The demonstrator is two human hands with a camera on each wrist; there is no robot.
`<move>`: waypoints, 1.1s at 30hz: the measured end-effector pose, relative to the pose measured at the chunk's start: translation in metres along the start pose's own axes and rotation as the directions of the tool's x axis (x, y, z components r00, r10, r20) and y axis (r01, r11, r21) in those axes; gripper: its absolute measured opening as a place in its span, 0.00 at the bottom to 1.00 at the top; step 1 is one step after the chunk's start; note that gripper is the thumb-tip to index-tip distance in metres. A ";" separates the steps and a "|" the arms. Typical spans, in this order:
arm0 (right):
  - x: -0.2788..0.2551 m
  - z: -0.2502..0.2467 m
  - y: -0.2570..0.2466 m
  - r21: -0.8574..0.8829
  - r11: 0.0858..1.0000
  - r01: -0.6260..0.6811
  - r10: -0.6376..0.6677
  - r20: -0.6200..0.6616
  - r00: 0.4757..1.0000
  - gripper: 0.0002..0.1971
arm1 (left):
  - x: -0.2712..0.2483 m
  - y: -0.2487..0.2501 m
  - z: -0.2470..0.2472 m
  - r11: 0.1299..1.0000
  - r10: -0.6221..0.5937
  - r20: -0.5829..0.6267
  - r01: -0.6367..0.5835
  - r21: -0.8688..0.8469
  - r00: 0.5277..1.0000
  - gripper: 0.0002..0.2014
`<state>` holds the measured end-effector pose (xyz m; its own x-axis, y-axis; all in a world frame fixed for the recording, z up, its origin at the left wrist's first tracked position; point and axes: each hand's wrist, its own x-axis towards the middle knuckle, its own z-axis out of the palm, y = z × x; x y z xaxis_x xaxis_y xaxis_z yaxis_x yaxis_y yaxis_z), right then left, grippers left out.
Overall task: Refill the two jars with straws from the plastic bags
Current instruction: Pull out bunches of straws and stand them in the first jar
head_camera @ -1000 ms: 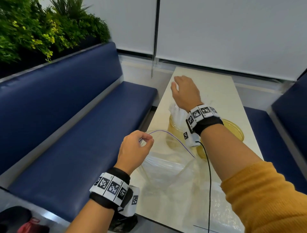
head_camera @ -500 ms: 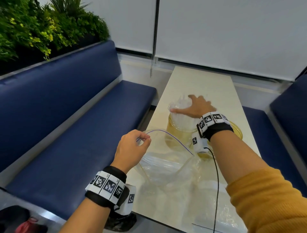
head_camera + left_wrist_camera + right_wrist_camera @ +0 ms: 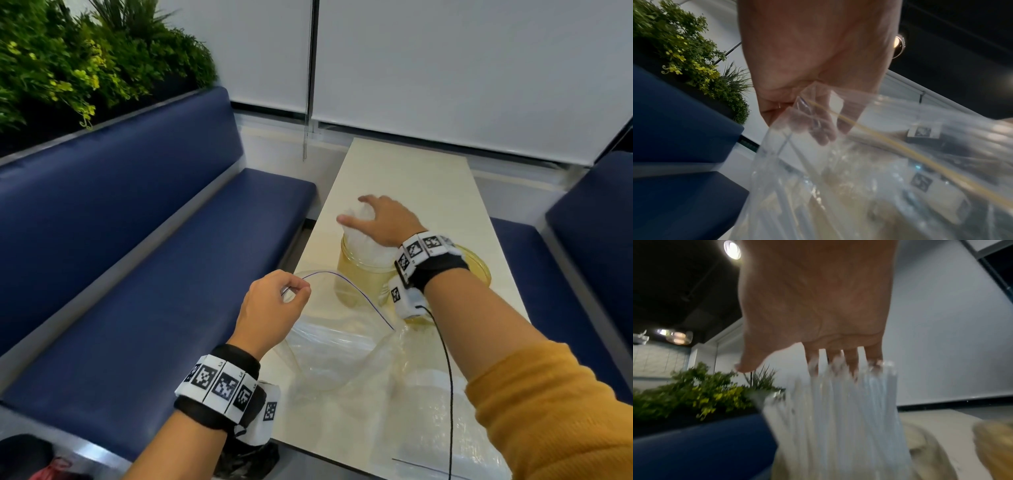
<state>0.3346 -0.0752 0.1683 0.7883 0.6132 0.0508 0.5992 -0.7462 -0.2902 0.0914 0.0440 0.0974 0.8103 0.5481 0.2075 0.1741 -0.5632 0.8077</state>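
Our right hand (image 3: 383,222) has dropped flat, fingers (image 3: 851,360) spread, onto the straws (image 3: 363,240) standing in the near jar (image 3: 363,277); left hand (image 3: 270,308) still pinches the bag (image 3: 342,346). One jar looks filled.

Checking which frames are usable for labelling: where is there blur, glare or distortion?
Head view: sharp in the middle, wide-angle bending and smear at the edges. Left wrist view: the bag is smeared, with a ceiling lamp glaring behind the left hand. Right wrist view: the straws and plants are motion-blurred under the right hand.
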 end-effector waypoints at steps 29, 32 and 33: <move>-0.083 -0.046 -0.091 0.139 0.918 0.372 -0.341 -0.207 0.917 0.18 | 0.005 -0.001 -0.026 0.994 0.047 0.219 -0.068 0.088 0.975 0.35; -0.102 -0.004 -0.104 -0.103 0.962 0.253 -0.228 0.208 0.951 0.13 | 0.004 -0.002 -0.025 0.994 0.046 0.212 -0.066 0.088 0.976 0.35; -0.104 0.010 -0.105 -0.179 0.957 0.227 -0.172 0.279 0.945 0.06 | 0.003 -0.001 -0.025 0.994 0.048 0.215 -0.068 0.086 0.975 0.34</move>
<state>0.1883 -0.0586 0.1843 0.6026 0.7800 -0.1688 0.7777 -0.6214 -0.0953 0.0803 0.0617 0.1107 0.9192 0.3743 0.1225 0.1661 -0.6503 0.7413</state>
